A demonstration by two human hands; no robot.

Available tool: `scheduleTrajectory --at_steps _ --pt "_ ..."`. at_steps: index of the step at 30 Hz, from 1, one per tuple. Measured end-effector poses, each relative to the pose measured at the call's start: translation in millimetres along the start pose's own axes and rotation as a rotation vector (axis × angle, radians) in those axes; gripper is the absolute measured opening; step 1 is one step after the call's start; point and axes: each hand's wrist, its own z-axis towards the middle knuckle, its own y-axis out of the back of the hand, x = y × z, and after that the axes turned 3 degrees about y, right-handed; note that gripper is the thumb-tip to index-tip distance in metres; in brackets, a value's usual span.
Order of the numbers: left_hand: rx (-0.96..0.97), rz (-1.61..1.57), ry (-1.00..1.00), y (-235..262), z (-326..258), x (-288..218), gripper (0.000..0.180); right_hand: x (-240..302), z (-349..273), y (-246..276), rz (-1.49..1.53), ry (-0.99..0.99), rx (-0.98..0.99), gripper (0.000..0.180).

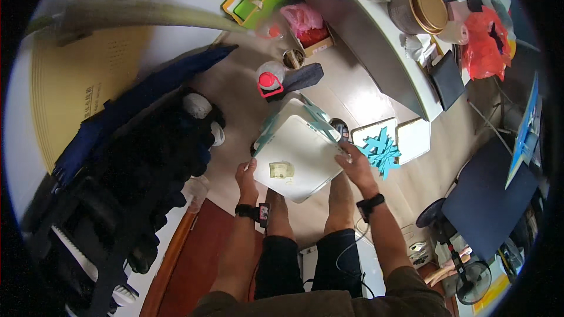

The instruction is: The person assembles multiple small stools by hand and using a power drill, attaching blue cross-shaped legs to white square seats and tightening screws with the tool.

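Observation:
A white square panel with rounded corners (294,147) is held tilted in front of my knees, between both hands. A yellowish paper label (281,169) sits on its face, and teal-edged parts (318,118) show behind its far side. My left hand (247,178) is closed on the panel's left edge. At the right edge my right hand (356,168) grips it, thumb and fingers partly hidden. On the floor to the right lies a pile of teal strips (383,151), partly over a white panel (376,127). Another white panel (415,141) is beside it.
Ahead stands a clear bottle with a red cap (269,80). A curved white desk (376,35) takes up the far right. Dark shoes and a rack (147,194) line the left side. A small fan (432,214) and a dark blue chair seat (487,194) are at the right.

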Motion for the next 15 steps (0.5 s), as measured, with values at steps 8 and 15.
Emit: scheduleTrajectory --at_steps 8,15 --pt "-0.114 -0.157 0.135 3 17 6 0.031 63 26 -30 -0.164 -0.419 -0.104 0.043" --pt "0.017 -0.19 0.152 13 16 53 0.021 52 9 -34 -0.105 -0.302 -0.201 0.04"
